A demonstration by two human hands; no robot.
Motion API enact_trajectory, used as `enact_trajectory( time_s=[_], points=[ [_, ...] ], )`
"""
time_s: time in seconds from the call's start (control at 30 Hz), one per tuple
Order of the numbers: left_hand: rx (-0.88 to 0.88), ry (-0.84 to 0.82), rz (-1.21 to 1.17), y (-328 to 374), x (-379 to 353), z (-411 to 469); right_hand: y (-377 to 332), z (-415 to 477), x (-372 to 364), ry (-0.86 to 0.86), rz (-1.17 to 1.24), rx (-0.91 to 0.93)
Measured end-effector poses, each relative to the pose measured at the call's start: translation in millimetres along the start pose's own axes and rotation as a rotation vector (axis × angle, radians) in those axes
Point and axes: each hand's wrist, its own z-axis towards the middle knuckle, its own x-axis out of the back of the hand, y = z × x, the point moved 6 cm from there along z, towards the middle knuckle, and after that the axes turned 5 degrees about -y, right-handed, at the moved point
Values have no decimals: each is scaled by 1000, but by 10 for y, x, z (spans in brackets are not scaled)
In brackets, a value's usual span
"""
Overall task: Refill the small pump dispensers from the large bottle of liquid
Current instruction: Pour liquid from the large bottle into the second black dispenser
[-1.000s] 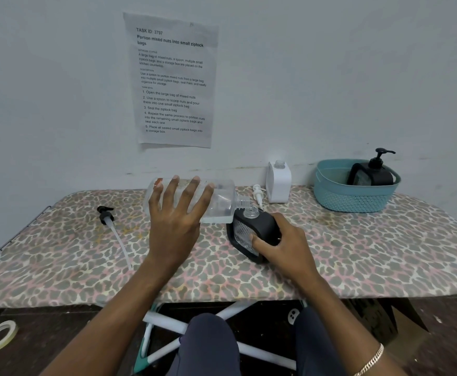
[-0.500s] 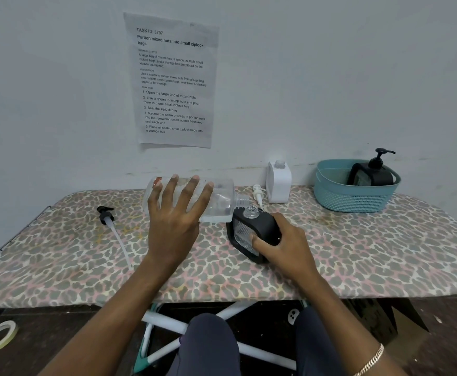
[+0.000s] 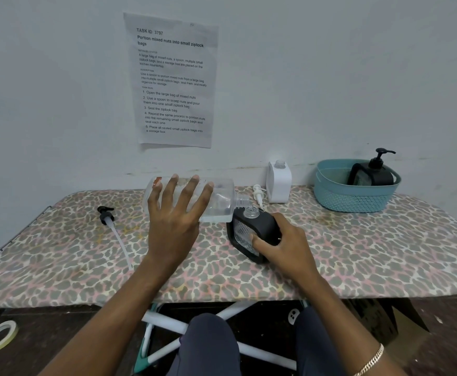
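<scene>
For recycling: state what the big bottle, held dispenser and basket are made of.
The big bottle looks like clear glossy plastic: the wall shows through. The held dispenser has a matte black shell, probably plastic, over a clear ribbed body, glass or plastic. The basket seems moulded teal plastic: lattice wall.

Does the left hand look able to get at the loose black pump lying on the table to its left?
Likely not yet. Nothing lies between the left hand and the black pump, but that hand grips the large bottle tipped over the black dispenser; it must put that down first.
</scene>
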Motion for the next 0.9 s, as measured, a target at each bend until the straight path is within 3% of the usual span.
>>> enact_trajectory(
  time_s=[0.9],
  points=[
    [-7,-24,17,18,24,12,-11,7,7,-3,-16,2]
  ],
)
